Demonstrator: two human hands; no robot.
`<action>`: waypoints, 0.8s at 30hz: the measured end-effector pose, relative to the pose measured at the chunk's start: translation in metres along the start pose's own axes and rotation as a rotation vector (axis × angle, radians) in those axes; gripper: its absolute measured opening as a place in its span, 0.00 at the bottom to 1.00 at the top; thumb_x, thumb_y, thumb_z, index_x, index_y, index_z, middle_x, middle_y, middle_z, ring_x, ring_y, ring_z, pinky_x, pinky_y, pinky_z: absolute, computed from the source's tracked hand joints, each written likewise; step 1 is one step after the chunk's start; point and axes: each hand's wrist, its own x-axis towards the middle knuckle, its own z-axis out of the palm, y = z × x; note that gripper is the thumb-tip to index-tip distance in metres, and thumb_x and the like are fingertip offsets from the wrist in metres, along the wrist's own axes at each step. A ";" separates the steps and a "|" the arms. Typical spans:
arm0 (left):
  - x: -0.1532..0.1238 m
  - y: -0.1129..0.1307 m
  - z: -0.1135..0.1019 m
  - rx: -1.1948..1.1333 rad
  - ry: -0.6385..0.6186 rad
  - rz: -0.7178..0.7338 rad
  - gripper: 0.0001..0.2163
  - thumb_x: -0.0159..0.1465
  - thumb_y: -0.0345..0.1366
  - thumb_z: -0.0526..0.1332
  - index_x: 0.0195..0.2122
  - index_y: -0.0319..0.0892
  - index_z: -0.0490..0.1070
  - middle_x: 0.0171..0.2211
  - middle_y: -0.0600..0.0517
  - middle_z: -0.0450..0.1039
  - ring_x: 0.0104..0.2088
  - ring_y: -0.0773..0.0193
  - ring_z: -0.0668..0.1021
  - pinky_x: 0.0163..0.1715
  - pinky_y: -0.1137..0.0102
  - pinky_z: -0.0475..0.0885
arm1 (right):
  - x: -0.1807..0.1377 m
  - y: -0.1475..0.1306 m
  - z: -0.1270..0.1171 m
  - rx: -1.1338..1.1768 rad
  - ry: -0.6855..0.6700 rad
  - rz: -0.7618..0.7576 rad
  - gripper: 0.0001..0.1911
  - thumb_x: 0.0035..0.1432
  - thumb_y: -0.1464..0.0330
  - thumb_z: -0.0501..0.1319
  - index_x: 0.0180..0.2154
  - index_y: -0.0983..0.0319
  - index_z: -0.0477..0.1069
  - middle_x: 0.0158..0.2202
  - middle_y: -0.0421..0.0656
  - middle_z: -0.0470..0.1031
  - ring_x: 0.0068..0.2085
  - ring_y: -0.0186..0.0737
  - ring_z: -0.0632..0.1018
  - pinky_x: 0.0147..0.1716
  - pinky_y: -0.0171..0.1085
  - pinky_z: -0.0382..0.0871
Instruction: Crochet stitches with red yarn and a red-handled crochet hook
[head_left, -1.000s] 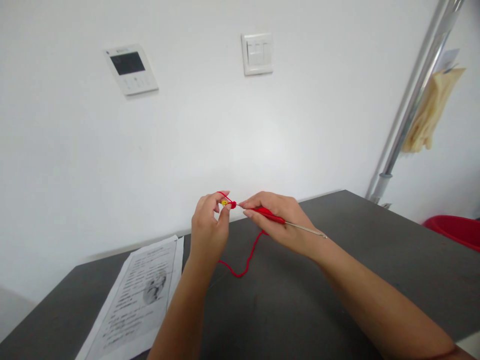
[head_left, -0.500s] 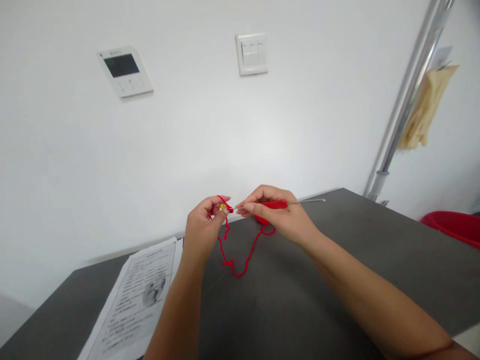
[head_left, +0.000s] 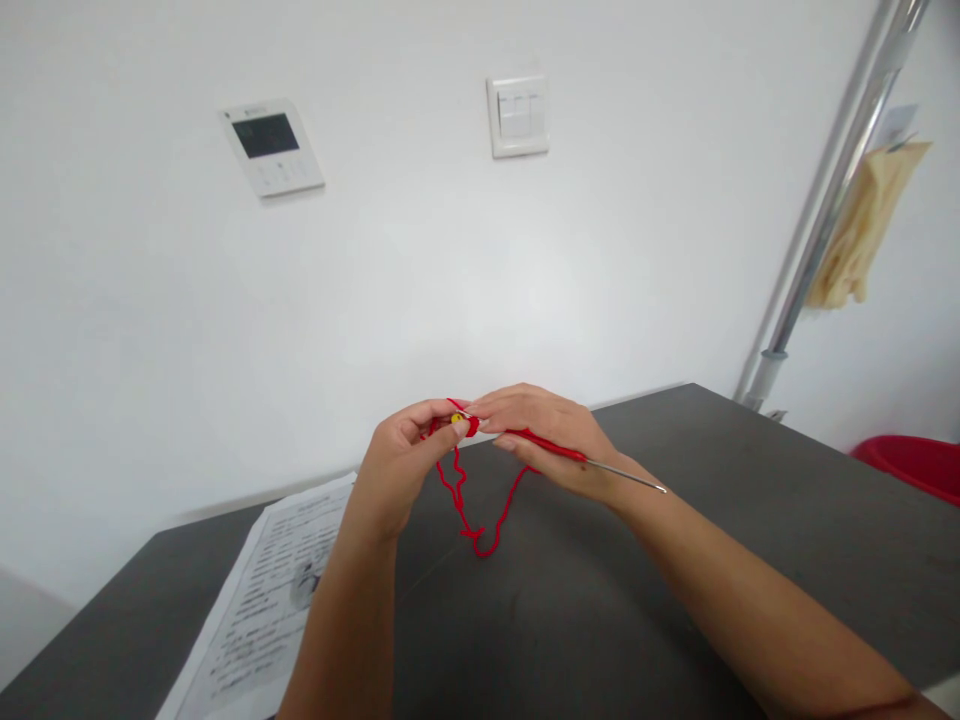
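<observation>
My left hand (head_left: pixel 401 462) pinches a small red crochet piece with a yellow spot (head_left: pixel 459 422) between thumb and fingers, above the dark table (head_left: pixel 750 520). My right hand (head_left: pixel 551 435) grips a crochet hook with a red handle (head_left: pixel 551 448); its metal shaft sticks out to the right past my wrist and its tip is at the red piece. A strand of red yarn (head_left: pixel 480 520) hangs in loops from the piece down to the table between my hands.
A printed paper sheet (head_left: pixel 262 610) lies on the table at the left. A red basin (head_left: pixel 911 462) sits beyond the table's right edge. On the white wall hang a control panel (head_left: pixel 271 147) and a light switch (head_left: pixel 517 115). A metal pole (head_left: pixel 829 200) with a beige cloth stands at right.
My right hand tilted the hook so its shaft points down and to the right again. The hands drew closer together and more yarn hangs in loops below the left hand.
</observation>
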 end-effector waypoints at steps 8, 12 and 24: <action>-0.003 0.003 0.001 -0.016 0.035 -0.007 0.16 0.51 0.37 0.75 0.41 0.41 0.83 0.31 0.51 0.83 0.37 0.61 0.81 0.44 0.66 0.73 | 0.000 -0.005 0.004 -0.017 0.038 -0.019 0.08 0.69 0.74 0.59 0.48 0.62 0.74 0.48 0.53 0.82 0.53 0.40 0.80 0.55 0.43 0.76; -0.004 0.001 0.008 0.008 0.086 0.017 0.20 0.52 0.35 0.74 0.47 0.38 0.80 0.31 0.52 0.81 0.34 0.63 0.80 0.42 0.66 0.73 | 0.000 -0.005 0.006 -0.032 0.066 -0.018 0.09 0.68 0.76 0.60 0.47 0.62 0.74 0.46 0.51 0.83 0.52 0.40 0.81 0.54 0.42 0.76; -0.012 -0.003 0.028 0.437 0.312 0.204 0.21 0.59 0.35 0.64 0.53 0.36 0.73 0.33 0.51 0.77 0.35 0.59 0.77 0.43 0.61 0.71 | 0.003 -0.021 0.018 -0.098 0.135 0.341 0.06 0.71 0.70 0.57 0.42 0.59 0.73 0.43 0.45 0.81 0.46 0.40 0.81 0.48 0.39 0.75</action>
